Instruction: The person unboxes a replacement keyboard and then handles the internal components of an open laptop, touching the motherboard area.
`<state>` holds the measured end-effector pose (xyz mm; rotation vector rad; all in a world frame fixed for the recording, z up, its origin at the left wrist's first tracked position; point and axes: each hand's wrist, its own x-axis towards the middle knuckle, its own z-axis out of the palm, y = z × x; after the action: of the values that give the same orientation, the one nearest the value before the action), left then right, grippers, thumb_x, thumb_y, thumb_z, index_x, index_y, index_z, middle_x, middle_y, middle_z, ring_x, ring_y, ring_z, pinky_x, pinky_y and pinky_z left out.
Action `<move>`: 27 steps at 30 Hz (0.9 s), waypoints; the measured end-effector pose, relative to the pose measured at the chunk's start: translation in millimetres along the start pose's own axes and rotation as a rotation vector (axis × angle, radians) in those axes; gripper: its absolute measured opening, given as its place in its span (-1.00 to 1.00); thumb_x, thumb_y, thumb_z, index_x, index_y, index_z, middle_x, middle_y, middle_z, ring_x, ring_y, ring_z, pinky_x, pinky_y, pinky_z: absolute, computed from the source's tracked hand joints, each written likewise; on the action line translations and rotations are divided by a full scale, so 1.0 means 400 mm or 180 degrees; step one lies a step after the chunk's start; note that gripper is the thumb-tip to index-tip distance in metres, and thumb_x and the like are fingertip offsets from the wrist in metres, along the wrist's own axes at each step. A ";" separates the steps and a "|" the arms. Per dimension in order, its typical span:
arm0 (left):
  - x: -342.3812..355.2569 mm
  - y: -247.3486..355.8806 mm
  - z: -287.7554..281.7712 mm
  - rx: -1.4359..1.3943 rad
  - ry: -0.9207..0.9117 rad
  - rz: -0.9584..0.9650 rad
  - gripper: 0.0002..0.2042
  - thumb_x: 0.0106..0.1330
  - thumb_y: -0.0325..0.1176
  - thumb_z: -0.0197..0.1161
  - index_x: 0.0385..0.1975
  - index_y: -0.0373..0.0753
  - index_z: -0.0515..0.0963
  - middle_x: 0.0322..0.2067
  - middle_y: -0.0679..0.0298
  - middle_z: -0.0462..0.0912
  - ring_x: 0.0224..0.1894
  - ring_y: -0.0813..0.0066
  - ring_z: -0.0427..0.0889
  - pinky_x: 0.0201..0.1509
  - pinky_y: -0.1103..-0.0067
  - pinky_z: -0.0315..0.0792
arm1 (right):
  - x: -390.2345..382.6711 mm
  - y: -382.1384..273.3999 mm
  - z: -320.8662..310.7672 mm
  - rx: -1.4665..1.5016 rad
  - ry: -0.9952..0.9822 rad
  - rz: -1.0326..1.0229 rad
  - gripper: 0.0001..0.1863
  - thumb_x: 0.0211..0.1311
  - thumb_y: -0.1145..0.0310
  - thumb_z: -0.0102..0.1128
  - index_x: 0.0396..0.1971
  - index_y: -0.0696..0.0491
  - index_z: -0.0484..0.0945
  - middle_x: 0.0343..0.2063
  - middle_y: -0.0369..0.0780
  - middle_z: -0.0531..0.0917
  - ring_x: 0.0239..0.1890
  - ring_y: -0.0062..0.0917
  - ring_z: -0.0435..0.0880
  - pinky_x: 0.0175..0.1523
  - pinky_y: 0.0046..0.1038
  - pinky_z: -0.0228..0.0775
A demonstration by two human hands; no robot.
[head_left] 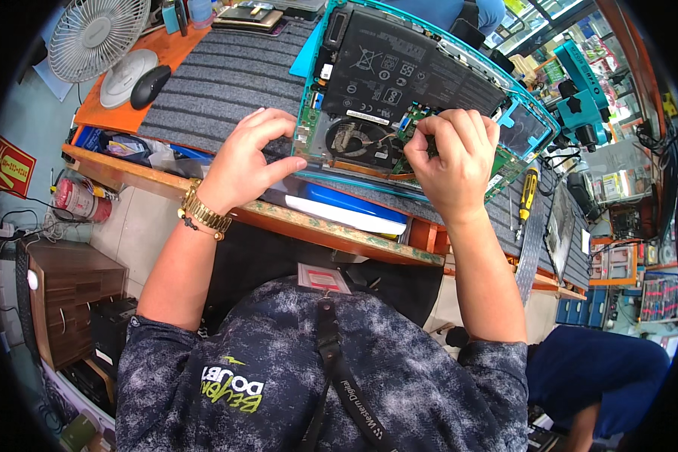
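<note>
An opened laptop base (303, 113) with a teal rim lies on the bench, its insides bare. A wide black battery (437, 79) fills its far part. Nearer me are a round cooling fan (354, 142) and a green circuit board (512, 167). My left hand (255, 154) is at the laptop's left side, thumb and fingers apart, fingertips by the edge. Over the board, beside the fan, my right hand (453, 154) is closed in a pinch. A thin cable (383, 140) runs from the fan towards it. Whatever lies between those fingertips is hidden.
A grey ribbed mat (203, 98) covers the bench. A white fan (98, 38) and a black mouse (151, 87) stand at left. On the right lie a yellow-black screwdriver (529, 197) and a teal microscope (584, 83). Another person's dark-clothed leg (599, 377) shows lower right.
</note>
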<state>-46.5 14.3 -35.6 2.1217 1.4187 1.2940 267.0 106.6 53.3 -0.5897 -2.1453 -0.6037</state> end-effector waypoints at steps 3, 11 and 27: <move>0.000 -0.002 0.000 -0.0020 -0.0007 -0.0001 -0.66 0.28 -0.37 0.69 -0.06 -0.31 0.71 0.09 0.08 0.77 0.20 0.01 0.74 0.37 0.27 0.56 | 0.000 -0.002 0.001 -0.0003 0.0008 0.0001 -0.74 -0.10 0.57 0.54 -0.39 -0.02 0.69 -0.33 -0.33 0.69 -0.26 -0.38 0.69 0.03 -0.21 0.41; -0.001 -0.003 0.000 -0.0010 -0.0013 -0.0020 -0.66 0.28 -0.37 0.69 -0.05 -0.31 0.71 0.09 0.08 0.78 0.21 0.01 0.74 0.38 0.26 0.56 | -0.002 0.000 0.005 -0.0004 0.0036 -0.0018 -0.74 -0.09 0.58 0.54 -0.39 -0.02 0.68 -0.33 -0.33 0.68 -0.26 -0.37 0.69 0.04 -0.20 0.41; -0.002 -0.004 -0.002 0.0018 -0.0004 0.0041 -0.65 0.30 -0.33 0.69 -0.04 -0.31 0.72 0.09 0.08 0.77 0.21 0.01 0.74 0.37 0.26 0.57 | -0.002 0.000 0.007 -0.0049 0.0063 -0.0059 -0.73 -0.11 0.58 0.53 -0.38 -0.03 0.67 -0.33 -0.34 0.69 -0.26 -0.38 0.69 0.02 -0.21 0.40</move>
<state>-48.3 14.3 -36.7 2.1385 1.4120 1.2947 265.8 108.2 51.1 -0.5705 -2.1312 -0.6343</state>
